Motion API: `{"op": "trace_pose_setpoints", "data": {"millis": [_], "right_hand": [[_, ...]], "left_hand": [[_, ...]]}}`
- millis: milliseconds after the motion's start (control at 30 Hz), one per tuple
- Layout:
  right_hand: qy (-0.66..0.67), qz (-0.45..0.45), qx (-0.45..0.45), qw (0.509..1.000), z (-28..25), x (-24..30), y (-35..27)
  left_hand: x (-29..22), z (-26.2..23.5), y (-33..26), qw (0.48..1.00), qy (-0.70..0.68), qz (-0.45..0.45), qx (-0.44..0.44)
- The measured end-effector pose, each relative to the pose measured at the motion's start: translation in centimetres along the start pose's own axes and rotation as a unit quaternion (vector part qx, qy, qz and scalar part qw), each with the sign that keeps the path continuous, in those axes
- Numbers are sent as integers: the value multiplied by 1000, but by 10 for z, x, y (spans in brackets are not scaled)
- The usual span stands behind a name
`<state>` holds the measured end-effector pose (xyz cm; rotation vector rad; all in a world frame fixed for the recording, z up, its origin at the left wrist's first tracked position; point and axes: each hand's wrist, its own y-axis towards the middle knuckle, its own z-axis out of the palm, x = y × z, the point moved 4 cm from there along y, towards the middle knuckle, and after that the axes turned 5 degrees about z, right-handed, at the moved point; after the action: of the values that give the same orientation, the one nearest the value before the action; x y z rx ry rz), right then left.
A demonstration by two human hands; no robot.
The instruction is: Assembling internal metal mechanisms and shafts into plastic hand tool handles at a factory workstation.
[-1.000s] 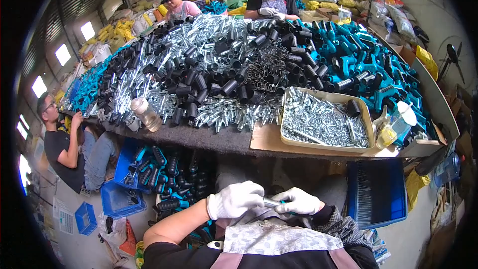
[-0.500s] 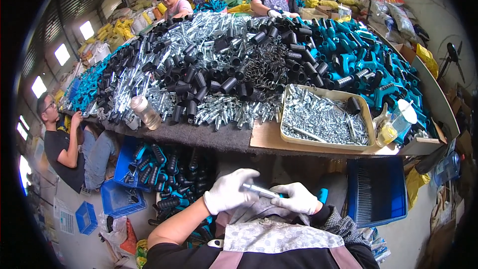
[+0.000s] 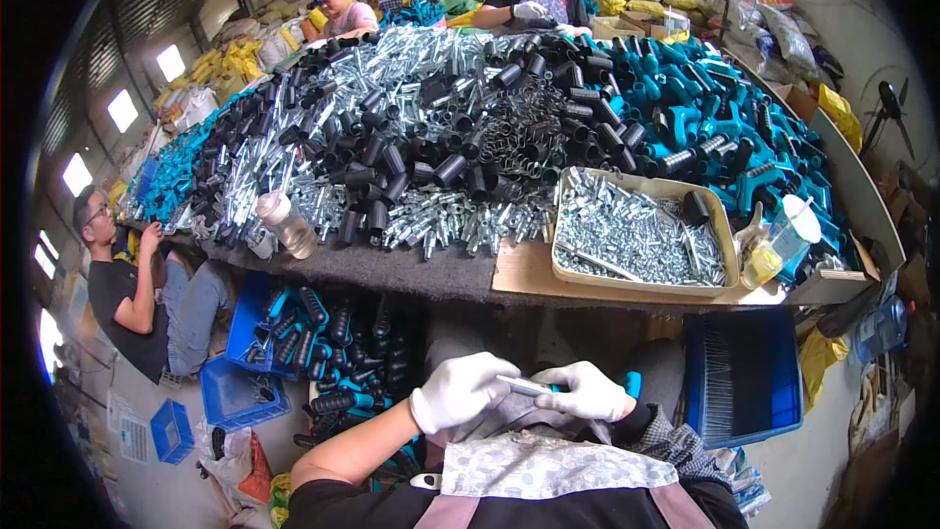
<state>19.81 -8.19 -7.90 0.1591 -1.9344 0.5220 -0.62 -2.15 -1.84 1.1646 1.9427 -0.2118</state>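
A short silvery metal rod [image 3: 524, 386] lies between my two white-gloved hands, above my lap. My right hand [image 3: 589, 394] is closed on its right end. The fingers of my left hand [image 3: 458, 392] curl round the other end. Just beyond my right wrist shows a teal piece [image 3: 633, 384]; whether it joins the rod is hidden. A grey cloth and a patterned apron [image 3: 553, 465] are below my hands.
Ahead, a table is heaped with metal rods [image 3: 392, 64], black sleeves [image 3: 450, 168], springs [image 3: 524, 127] and teal housings [image 3: 685, 122]. A cream tray [image 3: 729, 255] holds small metal parts. Blue bins [image 3: 793, 372] flank me. Several people sit around the table.
My left hand has lowered slightly, its fingers closing round the rod's left end. My right hand stays nearly still. Across the table, a person has raised a gloved hand.
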Motion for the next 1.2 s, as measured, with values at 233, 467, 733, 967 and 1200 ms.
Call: {"op": "trace_pose_setpoints", "data": {"millis": [233,467,733,967,1200], "right_hand": [[-91,-4,-46,995,3,10,-2],[267,-19,326,907,-1,-4,-3],[-144,-182,-174,957,25,33,26],[175,-153,215,949,21,54,7],[14,-160,-80,984,9,49,11]], "left_hand": [[12,0,3,989,-44,-135,28],[-55,-9,17,937,58,339,63],[-30,27,33,866,-431,-35,-252],[-74,6,52,897,-404,175,-35],[-70,7,48,870,-475,90,-100]]}}
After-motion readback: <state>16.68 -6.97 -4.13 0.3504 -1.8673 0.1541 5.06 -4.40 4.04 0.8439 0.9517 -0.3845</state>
